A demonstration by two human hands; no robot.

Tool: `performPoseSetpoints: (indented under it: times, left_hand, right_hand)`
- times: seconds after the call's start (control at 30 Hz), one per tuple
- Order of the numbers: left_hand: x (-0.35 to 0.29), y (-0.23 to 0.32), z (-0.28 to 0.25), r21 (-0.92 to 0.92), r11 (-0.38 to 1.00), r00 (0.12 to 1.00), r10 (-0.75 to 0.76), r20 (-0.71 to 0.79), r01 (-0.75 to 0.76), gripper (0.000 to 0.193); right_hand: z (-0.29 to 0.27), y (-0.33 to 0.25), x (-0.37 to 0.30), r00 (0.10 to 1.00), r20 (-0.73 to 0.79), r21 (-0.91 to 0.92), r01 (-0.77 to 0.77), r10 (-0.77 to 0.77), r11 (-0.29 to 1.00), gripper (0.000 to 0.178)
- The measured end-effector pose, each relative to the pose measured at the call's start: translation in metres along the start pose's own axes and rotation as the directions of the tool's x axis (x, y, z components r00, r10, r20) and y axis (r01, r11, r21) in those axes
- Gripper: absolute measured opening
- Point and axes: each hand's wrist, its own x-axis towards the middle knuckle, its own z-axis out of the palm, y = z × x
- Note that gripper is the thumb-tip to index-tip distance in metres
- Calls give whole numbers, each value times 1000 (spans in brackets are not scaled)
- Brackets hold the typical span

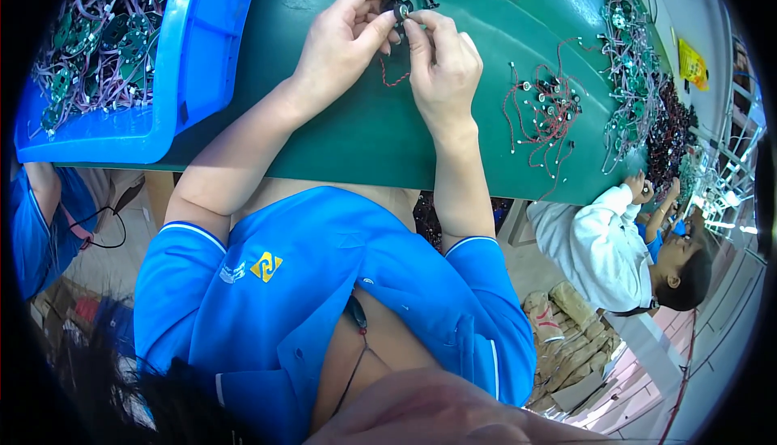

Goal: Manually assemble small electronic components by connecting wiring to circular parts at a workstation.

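The left hand [344, 38] and right hand [445, 63] pinch a black round plastic housing [393, 1] at twelve o'clock; fitting appears unfinished, though fingers [377, 30] obscure it. Red-black twisted-wire components [552, 110] lie loose at two o'clock.

1 head-worn fisheye camera looks down, close above the table [348, 149].

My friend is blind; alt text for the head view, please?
A person's left hand and right hand hold a small black part over a green table; a blue bin of circuit boards stands left, red wires right.
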Motion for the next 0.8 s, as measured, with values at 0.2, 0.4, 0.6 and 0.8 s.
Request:
performPoseSetpoints:
  times: [0.2, 0.4, 0.6, 0.8]
  left_hand:
    - [1, 1, 3, 27, 999, 999, -36, -11, 37, 29]
    - [0, -2, 10, 10, 1000, 999, 24, -25, -23, 29]
    - [2, -2, 3, 22, 1000, 999, -3, 35, 2, 30]
    - [4, -1, 1, -7, 999, 997, -52, 66, 52, 30]
  right_hand:
    - [2, 1, -2, 998, -31, -25, 58, -59, 998, 13]
    - [0, 4, -4, 996, -15, -108, 84, -86, 991, 15]
    - [-1, 4, -7, 995, 0, -151, 97, -98, 984, 14]
    - [-1, 5, -6, 995, -17, -118, 99, -101, 988, 12]
